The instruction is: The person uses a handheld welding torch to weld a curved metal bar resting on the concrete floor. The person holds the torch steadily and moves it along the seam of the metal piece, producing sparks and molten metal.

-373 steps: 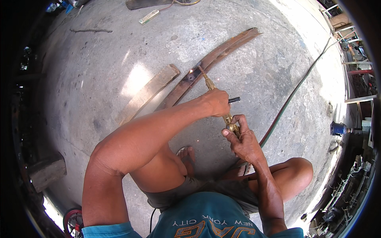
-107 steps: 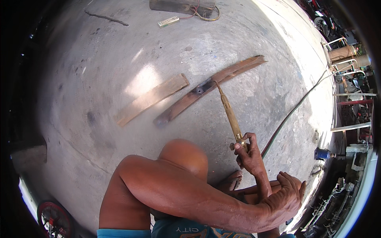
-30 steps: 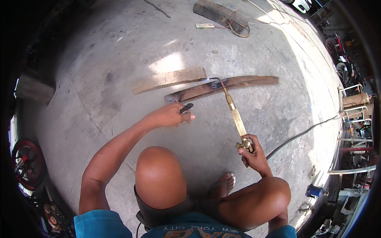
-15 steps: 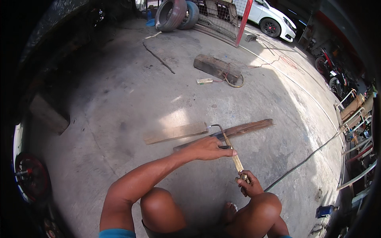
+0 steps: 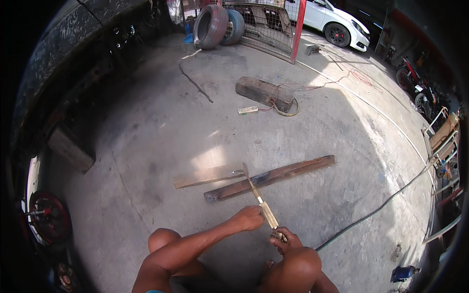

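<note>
My right hand grips the valve end of a brass cutting torch. Beside the torch body is my left hand, fingers curled; whether it touches the torch or holds anything is hidden. The bent tip crosses a long rusty metal bar, darkened in its left half, and hangs near the right end of a pale brown flat piece, with a small pale glint that could be flame. Both pieces lie on the concrete floor.
A dark block with wires lies ahead, a stick to its left. Farther back are tires, a mesh gate and a white car. A hose runs right toward white racks; a red wheel stands left.
My view has lifted, showing more background. My left hand has drawn back from over the torch's front, and the black object it held is out of sight. The torch tip has shifted left.
</note>
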Tool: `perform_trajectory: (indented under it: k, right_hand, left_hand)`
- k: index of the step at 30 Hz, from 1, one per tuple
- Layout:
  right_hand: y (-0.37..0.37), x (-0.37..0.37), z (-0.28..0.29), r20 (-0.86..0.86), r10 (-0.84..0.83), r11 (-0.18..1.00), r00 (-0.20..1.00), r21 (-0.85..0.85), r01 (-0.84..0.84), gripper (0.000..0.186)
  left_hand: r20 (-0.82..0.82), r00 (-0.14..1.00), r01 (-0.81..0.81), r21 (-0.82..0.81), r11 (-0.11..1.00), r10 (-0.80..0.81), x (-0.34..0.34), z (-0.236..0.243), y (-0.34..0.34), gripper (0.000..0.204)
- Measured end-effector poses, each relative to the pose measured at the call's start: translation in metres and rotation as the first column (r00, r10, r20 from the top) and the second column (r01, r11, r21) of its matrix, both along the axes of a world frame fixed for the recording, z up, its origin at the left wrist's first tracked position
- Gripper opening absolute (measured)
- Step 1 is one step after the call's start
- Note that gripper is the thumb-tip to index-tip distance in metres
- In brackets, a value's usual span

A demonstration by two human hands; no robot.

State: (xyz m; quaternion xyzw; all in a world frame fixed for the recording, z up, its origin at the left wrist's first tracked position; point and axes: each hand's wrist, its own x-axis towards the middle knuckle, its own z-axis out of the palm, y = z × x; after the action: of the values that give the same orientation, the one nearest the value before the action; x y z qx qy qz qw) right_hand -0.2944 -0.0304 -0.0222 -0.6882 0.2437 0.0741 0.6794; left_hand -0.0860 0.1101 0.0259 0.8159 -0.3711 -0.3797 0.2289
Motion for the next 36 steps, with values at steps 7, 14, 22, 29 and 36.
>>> perform_trajectory:
  k: [7,14,22,29,36]
  right_hand:
    - [-0.001,-0.005,0.015,-0.176,0.069,0.996,0.982,-0.043,-0.077,0.036]
    - [0.005,-0.005,-0.016,0.037,0.161,0.967,0.986,-0.208,-0.150,0.044]
    - [0.011,-0.018,-0.024,-0.149,0.076,0.979,0.986,-0.176,-0.102,0.046]
    - [0.011,-0.016,-0.038,-0.032,0.094,0.961,0.995,-0.260,-0.100,0.041]
    - [0.018,-0.008,-0.038,-0.056,0.059,0.969,0.997,-0.236,-0.070,0.038]
  left_hand:
    - [-0.281,0.821,-0.473,0.153,0.868,0.497,-0.017,-0.033,-0.006,0.062]
    - [-0.465,0.703,-0.630,-0.054,0.775,0.538,-0.020,-0.083,-0.018,0.043]
    - [-0.389,0.791,-0.533,-0.057,0.844,0.473,-0.028,-0.107,-0.035,0.042]
    - [-0.383,0.786,-0.520,0.013,0.854,0.485,-0.023,-0.118,-0.034,0.036]
    - [-0.471,0.756,-0.532,-0.040,0.846,0.454,-0.022,-0.117,-0.027,0.034]
